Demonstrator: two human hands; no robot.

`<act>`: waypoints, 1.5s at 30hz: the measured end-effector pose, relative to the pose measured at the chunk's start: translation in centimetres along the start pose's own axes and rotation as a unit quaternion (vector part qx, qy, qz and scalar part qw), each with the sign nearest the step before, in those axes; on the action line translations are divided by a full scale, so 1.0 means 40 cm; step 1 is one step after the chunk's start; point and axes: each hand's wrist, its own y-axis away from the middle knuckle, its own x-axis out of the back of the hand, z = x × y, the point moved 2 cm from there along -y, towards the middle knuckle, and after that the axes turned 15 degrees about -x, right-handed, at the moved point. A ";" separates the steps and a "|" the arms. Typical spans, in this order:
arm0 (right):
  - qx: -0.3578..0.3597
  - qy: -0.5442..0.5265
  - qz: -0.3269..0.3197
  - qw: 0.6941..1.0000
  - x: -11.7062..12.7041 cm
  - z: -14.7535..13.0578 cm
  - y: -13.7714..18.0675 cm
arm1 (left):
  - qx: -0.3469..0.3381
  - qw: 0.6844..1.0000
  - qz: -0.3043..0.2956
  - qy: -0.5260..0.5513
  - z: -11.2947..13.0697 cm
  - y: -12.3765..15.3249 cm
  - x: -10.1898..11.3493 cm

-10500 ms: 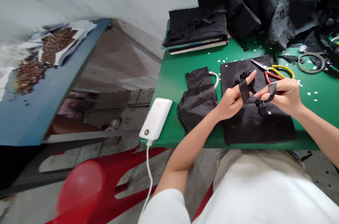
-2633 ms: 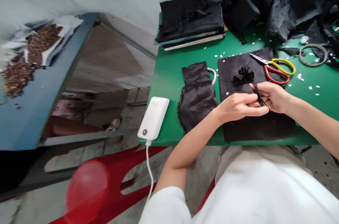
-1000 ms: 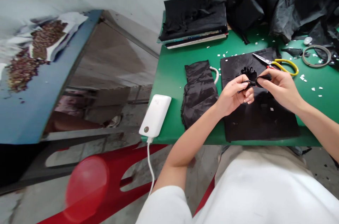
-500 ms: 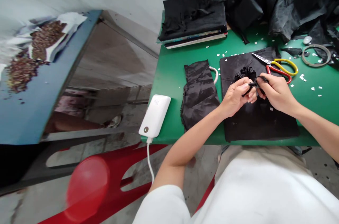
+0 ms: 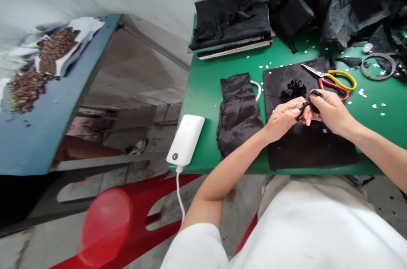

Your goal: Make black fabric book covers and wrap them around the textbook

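Observation:
My left hand (image 5: 285,117) is closed on one end of a black fabric strip (image 5: 305,105). Pinched in my right hand (image 5: 333,110) is the bunched other part of that strip. Both hands are above a dark flat pad (image 5: 305,150) near the table's front edge. Just behind my left hand lies a looped black fabric piece (image 5: 294,89), partly hidden by the fingers. Scissors (image 5: 327,76) with one yellow and one red handle rest on the pad's far right corner, their blades pointing up and left.
Folded black cloth (image 5: 240,112) lies left of the pad on the green table (image 5: 203,86). A white power bank (image 5: 186,139) with a cable sits at the left edge. Behind are stacked books (image 5: 235,46) under black cloth, a tape ring (image 5: 378,66) and white scraps. A red stool (image 5: 106,222) stands below.
My hands have drawn slightly apart with the black strip stretched between them. More of it is bunched in my right fingers. The looped piece behind shows more clearly.

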 end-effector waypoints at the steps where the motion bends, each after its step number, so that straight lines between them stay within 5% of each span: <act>1: -0.001 -0.001 0.006 1.000 0.001 0.000 0.002 | 0.005 1.000 -0.006 -0.001 0.000 -0.001 0.002; 7: 0.063 0.055 0.084 0.993 0.017 -0.008 0.022 | 0.016 1.000 0.008 -0.012 0.020 -0.011 0.013; 12: 0.075 0.015 0.082 0.994 0.029 -0.015 0.017 | -0.018 0.997 0.066 -0.042 0.033 -0.013 0.031; 23: 0.062 -0.007 0.037 0.997 0.029 -0.026 0.018 | -0.090 0.980 0.096 -0.149 0.018 -0.015 0.057; 29: 0.085 0.035 0.076 0.993 0.032 -0.024 0.013 | -0.111 0.975 0.091 -0.171 0.014 -0.016 0.070; 39: 0.166 0.148 0.125 0.967 0.023 -0.016 0.018 | -0.140 0.945 0.123 -0.270 0.016 -0.011 0.070; 45: 0.234 0.255 0.147 0.927 0.028 -0.014 0.018 | -0.132 0.943 0.094 -0.290 0.019 -0.012 0.067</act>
